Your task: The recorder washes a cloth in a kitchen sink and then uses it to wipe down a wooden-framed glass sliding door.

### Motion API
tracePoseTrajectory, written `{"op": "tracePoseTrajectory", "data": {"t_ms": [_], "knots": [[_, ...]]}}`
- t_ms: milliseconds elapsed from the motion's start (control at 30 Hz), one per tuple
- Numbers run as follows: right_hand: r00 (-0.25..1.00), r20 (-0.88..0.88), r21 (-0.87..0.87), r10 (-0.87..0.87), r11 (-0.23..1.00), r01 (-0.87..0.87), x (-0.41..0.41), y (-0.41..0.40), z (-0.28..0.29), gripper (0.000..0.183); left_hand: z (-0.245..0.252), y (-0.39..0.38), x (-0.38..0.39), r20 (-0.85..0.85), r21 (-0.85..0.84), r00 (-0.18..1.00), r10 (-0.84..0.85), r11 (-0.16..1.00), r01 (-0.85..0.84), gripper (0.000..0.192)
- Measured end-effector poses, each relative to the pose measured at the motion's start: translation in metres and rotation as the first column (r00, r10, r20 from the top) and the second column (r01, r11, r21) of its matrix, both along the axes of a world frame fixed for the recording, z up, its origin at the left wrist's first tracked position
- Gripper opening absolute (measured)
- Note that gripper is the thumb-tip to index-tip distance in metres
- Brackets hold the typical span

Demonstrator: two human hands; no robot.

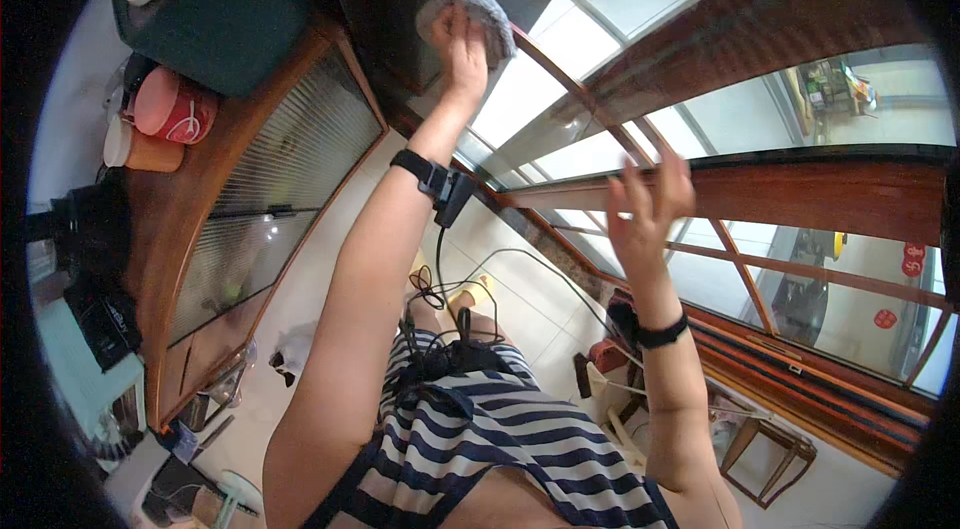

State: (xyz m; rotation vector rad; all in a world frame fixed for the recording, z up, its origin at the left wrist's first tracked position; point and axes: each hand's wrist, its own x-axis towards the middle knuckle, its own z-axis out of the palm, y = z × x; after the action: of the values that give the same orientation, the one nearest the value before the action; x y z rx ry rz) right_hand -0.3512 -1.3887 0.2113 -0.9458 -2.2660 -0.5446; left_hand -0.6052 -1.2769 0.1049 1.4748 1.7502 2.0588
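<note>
My left hand (461, 56) is stretched far forward. Its palm and fingers press a grey fluffy cloth (491, 18) against a dark panel (375, 11) beside the wood-framed glass doors. Raised on the right, my right hand (651, 202) has its fingers apart and holds nothing; it is blurred by motion. It appears in front of the reddish-brown wooden frame (817, 191) of a glass door, and whether it touches the frame I cannot tell. Each wrist wears a black strap, and a black device (452, 197) sits on the left one.
Left of me stands a wooden cabinet with ribbed glass doors (289, 154). On its top are a dark green box (217, 26) and a red tub (176, 108). Black cables (465, 289) hang before my body. A small wooden stool (769, 454) stands low at right.
</note>
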Motion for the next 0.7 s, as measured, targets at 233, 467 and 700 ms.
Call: {"op": "tracePoseTrajectory", "data": {"t_ms": [233,467,700], "knots": [[0.978,-0.187,0.204,-0.097,0.97,0.135,0.067,0.009,-0.019,0.061,-0.017,-0.017,0.065,0.043,0.094,0.999,0.032,0.995,-0.036,0.044],[0.904,-0.409,0.26,-0.126,0.933,0.248,0.085,0.018,-0.074,0.085,-0.149,-0.067,0.138,-0.306,-0.174,0.914,-0.265,0.96,0.22,0.057],[0.764,-0.642,0.198,0.058,0.976,0.092,0.091,0.05,-0.132,0.074,-0.181,-0.047,0.118,-0.246,-0.271,0.901,-0.359,0.917,0.292,0.05]]}}
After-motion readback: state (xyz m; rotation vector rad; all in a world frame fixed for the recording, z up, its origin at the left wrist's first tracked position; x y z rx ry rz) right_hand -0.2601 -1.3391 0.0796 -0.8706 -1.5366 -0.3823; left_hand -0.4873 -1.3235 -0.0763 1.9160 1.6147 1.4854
